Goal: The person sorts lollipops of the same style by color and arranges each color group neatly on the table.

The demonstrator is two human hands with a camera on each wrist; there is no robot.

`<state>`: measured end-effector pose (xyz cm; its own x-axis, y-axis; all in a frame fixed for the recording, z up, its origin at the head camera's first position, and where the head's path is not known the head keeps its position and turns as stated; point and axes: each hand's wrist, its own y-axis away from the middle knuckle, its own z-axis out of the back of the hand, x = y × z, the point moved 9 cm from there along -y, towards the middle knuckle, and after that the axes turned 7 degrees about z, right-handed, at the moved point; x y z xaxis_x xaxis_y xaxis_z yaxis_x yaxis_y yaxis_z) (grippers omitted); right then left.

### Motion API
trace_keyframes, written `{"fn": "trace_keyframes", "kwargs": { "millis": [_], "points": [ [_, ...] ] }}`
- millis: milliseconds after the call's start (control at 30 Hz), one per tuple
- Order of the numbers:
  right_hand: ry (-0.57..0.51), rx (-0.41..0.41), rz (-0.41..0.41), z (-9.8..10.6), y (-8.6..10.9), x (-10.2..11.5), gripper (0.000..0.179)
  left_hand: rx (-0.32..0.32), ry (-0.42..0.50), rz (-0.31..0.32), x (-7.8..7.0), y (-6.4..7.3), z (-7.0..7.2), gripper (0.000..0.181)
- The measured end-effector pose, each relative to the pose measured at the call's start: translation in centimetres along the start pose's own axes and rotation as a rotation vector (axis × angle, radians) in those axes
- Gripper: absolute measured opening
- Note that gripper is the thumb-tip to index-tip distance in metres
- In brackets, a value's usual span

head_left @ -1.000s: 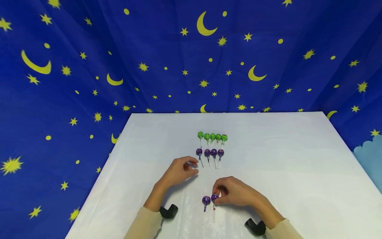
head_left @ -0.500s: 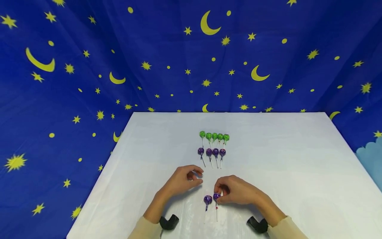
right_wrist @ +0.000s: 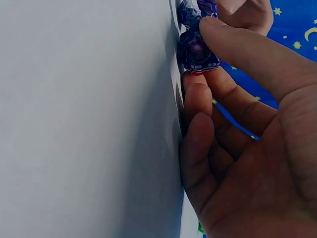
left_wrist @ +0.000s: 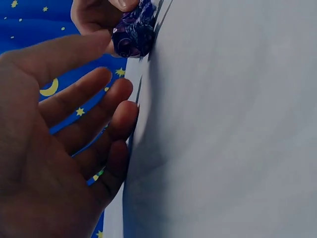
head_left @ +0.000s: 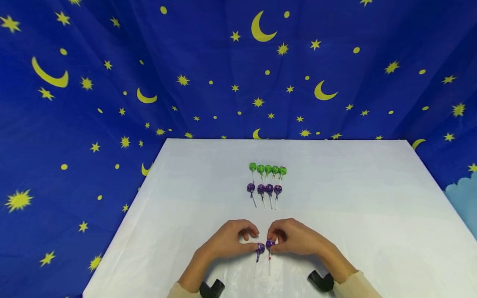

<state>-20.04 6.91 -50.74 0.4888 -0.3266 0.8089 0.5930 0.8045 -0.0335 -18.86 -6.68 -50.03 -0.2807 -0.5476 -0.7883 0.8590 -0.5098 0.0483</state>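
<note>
Two purple-wrapped lollipops lie side by side on the white table near its front, sticks toward the person. My right hand [head_left: 297,237] pinches the head of the right purple lollipop [right_wrist: 198,52] between thumb and fingers. At the left purple lollipop [head_left: 260,248], the thumb tip of my left hand [head_left: 232,241] meets the head's side. The other left fingers are spread and loosely bent in the left wrist view, with nothing between them. Farther back lies a row of several purple lollipops [head_left: 269,188], and behind it a row of several green lollipops [head_left: 268,169].
The white table [head_left: 354,198] reaches back to a blue curtain [head_left: 208,49] with yellow moons and stars. Black wrist-worn pieces sit below the left wrist [head_left: 211,289] and below the right wrist [head_left: 321,281], close over the table.
My left hand has moved from beside the back purple row toward the front, down to the left purple lollipop. The right hand keeps its pinch with little movement. The view has shifted slightly.
</note>
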Motion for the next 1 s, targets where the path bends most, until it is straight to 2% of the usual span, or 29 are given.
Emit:
{"fn": "trace_keyframes", "kwargs": {
  "millis": [367, 667, 1000],
  "points": [
    [0.008, -0.008, -0.019, 0.2, 0.3, -0.1, 0.021, 0.026, -0.092, -0.021, -0.6, 0.0, -0.7, 0.03],
    [0.012, -0.027, 0.015, 0.0, 0.3, 0.3, 0.021, 0.034, -0.198, -0.05, -0.8, 0.0, -1.1, 0.025],
    [0.027, -0.044, 0.034, 0.1, 0.1, 0.5, 0.021, 0.012, -0.21, -0.089, -1.3, 0.2, -0.9, 0.023]
  ]
}}
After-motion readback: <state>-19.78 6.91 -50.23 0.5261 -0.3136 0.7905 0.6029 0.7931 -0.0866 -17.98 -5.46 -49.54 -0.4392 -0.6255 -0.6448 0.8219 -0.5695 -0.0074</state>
